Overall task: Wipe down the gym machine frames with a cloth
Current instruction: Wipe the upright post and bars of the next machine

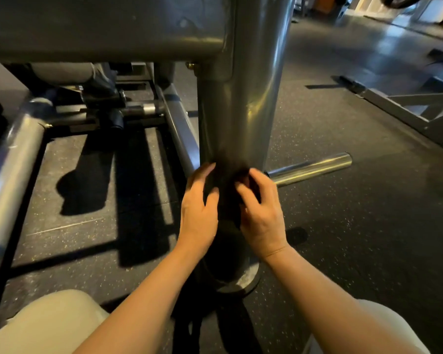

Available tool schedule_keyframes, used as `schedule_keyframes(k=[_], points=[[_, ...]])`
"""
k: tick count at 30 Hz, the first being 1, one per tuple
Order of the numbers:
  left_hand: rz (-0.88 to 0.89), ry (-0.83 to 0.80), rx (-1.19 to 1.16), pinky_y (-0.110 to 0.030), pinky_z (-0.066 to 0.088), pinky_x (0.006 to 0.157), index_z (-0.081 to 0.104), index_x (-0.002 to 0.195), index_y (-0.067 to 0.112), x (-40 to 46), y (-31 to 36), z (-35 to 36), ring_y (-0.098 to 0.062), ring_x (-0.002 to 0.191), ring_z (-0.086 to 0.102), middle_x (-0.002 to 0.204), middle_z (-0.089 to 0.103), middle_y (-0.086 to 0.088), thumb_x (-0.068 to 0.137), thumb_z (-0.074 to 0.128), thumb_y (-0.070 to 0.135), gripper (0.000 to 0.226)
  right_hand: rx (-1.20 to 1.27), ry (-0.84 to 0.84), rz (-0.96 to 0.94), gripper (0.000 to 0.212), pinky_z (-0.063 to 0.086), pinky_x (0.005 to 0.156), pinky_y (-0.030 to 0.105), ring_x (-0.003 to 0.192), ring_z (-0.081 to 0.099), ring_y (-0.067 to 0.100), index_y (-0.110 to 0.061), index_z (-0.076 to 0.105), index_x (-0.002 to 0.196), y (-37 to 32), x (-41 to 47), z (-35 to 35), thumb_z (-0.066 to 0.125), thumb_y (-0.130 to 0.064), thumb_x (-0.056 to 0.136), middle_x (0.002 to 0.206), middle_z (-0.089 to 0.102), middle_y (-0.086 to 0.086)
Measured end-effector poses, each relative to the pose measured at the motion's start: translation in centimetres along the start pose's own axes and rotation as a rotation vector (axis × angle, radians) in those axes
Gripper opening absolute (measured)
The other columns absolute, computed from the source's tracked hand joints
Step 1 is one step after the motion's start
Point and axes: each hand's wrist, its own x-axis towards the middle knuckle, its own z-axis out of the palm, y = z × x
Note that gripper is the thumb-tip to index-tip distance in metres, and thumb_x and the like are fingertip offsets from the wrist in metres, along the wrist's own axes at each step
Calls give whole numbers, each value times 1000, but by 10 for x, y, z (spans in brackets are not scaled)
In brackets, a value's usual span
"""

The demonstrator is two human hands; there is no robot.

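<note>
Crouching close, you had your knees [49,325] nearest the camera and both forearms reaching out to the upright post [241,118] of the machine. Your left hand [198,210] and right hand [262,221] each curled their fingers around a dark cloth [226,198], wrapping it about the post low down, just above its round foot [243,279]. You looked to be mid-wipe on this lower stretch. Next you likely needed to drag the wrapped cloth along the post while keeping both grips firm. Just beyond, a shiny peg [315,167] stuck out to the right; farther off, the crossbar [100,24] overhead remained to be done.
</note>
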Motion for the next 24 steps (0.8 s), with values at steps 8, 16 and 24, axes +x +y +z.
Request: schedule_keyframes(k=[8,16,24], points=[[120,72,-40,-35,39,110,44,134,32,52,56,5,-9,127,47,136,50,1,93,45,13,46,-62,354,-26,35,45,104,49,125,47,41,3,63,123,4,128,-27,64,-1,89,125,58,28],[152,91,168,-26,25,115,48,138,24,44,64,5,-14,134,35,138,50,1,94,44,13,45,-176,255,-204,29,41,108,42,126,44,32,-1,67,118,4,122,-32,60,-6,90,122,64,22],[337,199,472,-13,23,101,68,108,8,54,78,-2,-17,117,38,123,56,-9,86,56,0,26,-181,140,-233,44,42,107,44,134,41,36,-6,54,134,24,100,-36,60,-6,91,137,53,22]])
